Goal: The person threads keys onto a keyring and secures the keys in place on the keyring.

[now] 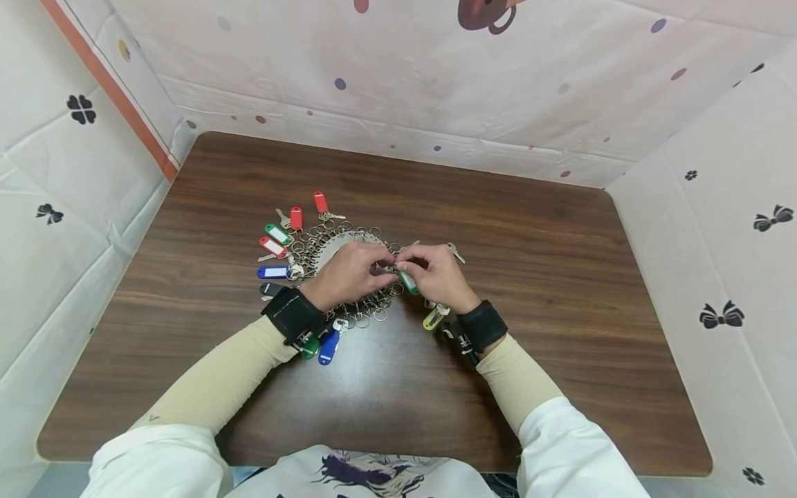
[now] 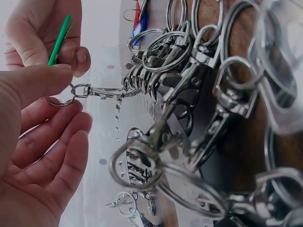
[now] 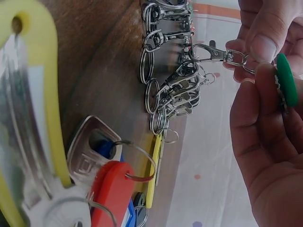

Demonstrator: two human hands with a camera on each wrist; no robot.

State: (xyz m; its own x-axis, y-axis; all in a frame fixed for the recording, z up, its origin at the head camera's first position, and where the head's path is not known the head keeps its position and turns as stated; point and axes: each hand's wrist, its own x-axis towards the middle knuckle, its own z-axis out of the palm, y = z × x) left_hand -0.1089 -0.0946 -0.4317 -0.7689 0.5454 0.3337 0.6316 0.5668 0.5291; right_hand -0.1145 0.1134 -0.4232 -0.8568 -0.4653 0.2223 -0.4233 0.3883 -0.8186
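Note:
My left hand (image 1: 353,273) pinches a split ring (image 2: 61,102) between thumb and fingers. This ring hangs from a swivel clasp (image 2: 108,92) on a large round metal key holder (image 1: 336,247). Close beside it, my right hand (image 1: 441,277) holds a green key tag (image 3: 287,81) between thumb and fingers. A key's toothed edge (image 3: 280,90) shows along the tag. Fingers hide the exact contact between tag and split ring. Many clasps with rings line the holder's edge, and part of the holder lies hidden under my left hand.
Red tags (image 1: 320,202), a blue tag (image 1: 272,272) and other tagged keys fan out from the holder's left side. Another blue tag (image 1: 328,347) lies in front. Right of the holder are a yellow tag (image 1: 433,319) and a key (image 1: 457,254) on the wooden table (image 1: 560,277).

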